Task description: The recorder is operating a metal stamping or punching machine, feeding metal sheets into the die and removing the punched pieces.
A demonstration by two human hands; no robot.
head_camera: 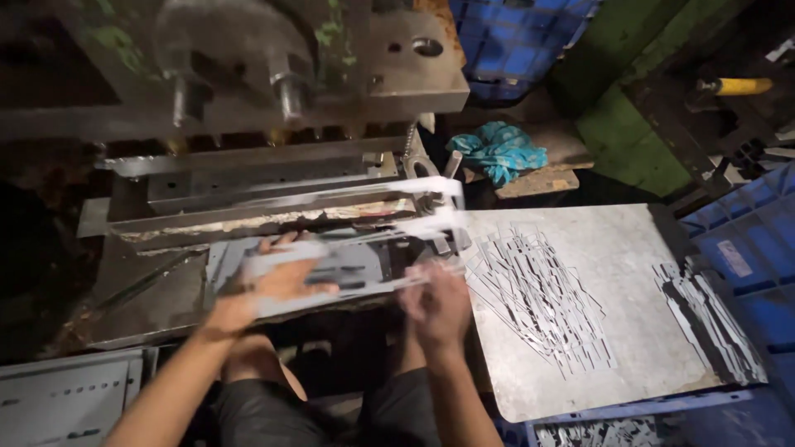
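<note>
A flat punched metal sheet (356, 269) lies across the bed of a heavy press (273, 99), blurred by motion. My left hand (277, 281) grips the sheet's left part from the near edge, fingers over the top. My right hand (437, 305) holds the sheet's right near corner. A second pale strip of sheet metal (414, 199) shows just above, under the press die, also blurred.
To the right a grey metal plate (629, 248) carries a pile of thin cut metal strips (538, 302); more strips (708, 319) lie at its right edge. Blue plastic crates (758, 248) stand right and far back. A teal rag (501, 151) lies behind. Punched sheets (66, 397) are stacked at lower left.
</note>
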